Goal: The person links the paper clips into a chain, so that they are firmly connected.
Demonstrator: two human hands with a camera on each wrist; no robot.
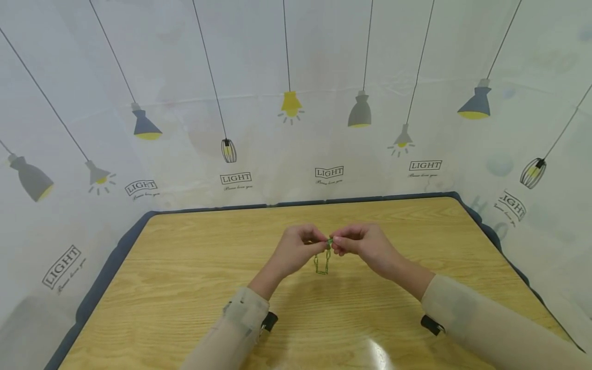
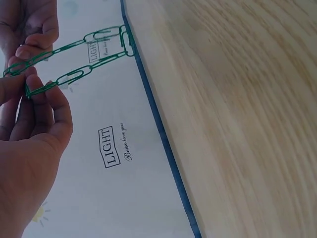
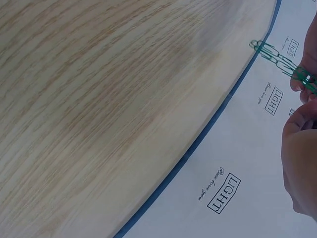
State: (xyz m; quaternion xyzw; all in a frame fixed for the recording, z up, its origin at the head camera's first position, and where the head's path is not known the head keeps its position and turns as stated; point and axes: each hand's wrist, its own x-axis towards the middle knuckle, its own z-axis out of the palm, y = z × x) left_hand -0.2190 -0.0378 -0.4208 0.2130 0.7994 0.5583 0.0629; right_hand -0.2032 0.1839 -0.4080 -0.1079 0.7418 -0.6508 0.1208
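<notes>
A chain of green paper clips [image 1: 322, 273] hangs as a loop below both hands, above the table. My left hand [image 1: 297, 248] pinches one end of it between thumb and fingers. Facing it, my right hand [image 1: 368, 245] pinches the chain's other end, the fingertips of both hands nearly meeting. In the left wrist view the linked paper clips [image 2: 74, 77] run out from the fingers and turn back at the far end. The right wrist view shows the same chain [image 3: 277, 60] beside the hands, partly cut off at the frame's edge. Fingers hide the clips at the joining point.
The wooden table [image 1: 185, 267] spreads under both forearms, with a dark blue edge [image 1: 240, 207] along its back and sides. Behind it stands a white wall covering [image 1: 259, 61] printed with hanging lamps and the word LIGHT. Small black devices [image 1: 270, 321] sit at both cuffs.
</notes>
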